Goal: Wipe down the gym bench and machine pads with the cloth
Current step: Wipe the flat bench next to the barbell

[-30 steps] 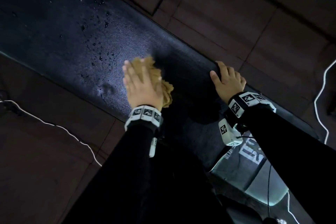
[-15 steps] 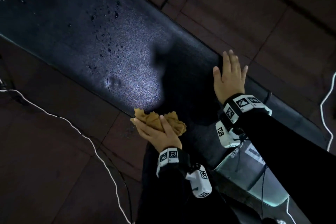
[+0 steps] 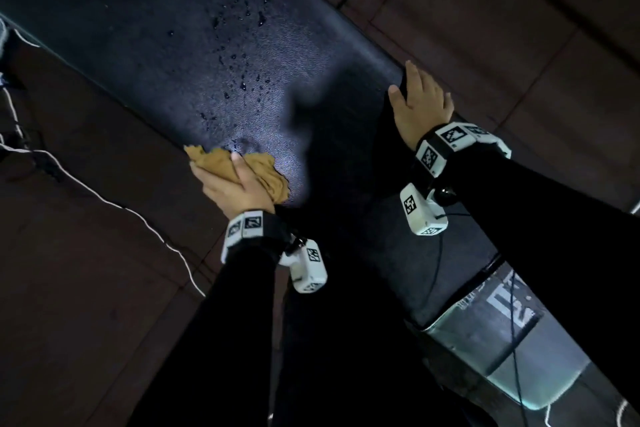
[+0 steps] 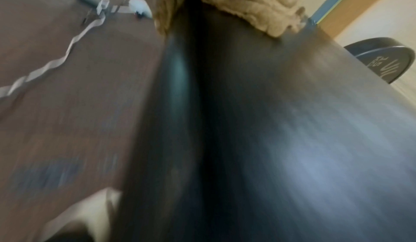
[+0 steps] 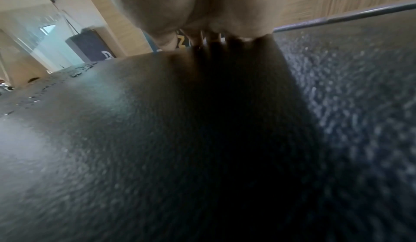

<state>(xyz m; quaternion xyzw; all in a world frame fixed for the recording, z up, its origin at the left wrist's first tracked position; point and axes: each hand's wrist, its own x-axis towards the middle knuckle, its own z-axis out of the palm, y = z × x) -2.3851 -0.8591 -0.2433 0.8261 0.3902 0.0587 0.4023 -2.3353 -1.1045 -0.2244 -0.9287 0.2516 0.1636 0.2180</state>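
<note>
The black padded bench runs diagonally across the head view, with water droplets on its middle. My left hand is at the bench's near edge and grips the bunched tan cloth, thumb lying over it. In the left wrist view the cloth sits on the blurred pad. My right hand rests flat on the pad at its far edge, fingers straight, holding nothing. The right wrist view shows the palm on the textured pad.
A white cable trails over the brown floor tiles left of the bench. A grey metal frame part with lettering sticks out below the pad's end. A weight plate stands beyond the bench, and a dark punching bag hangs in the background.
My left hand drew the cloth from the middle of the pad back to its near edge and now grips it there. The right hand stayed at the far edge.
</note>
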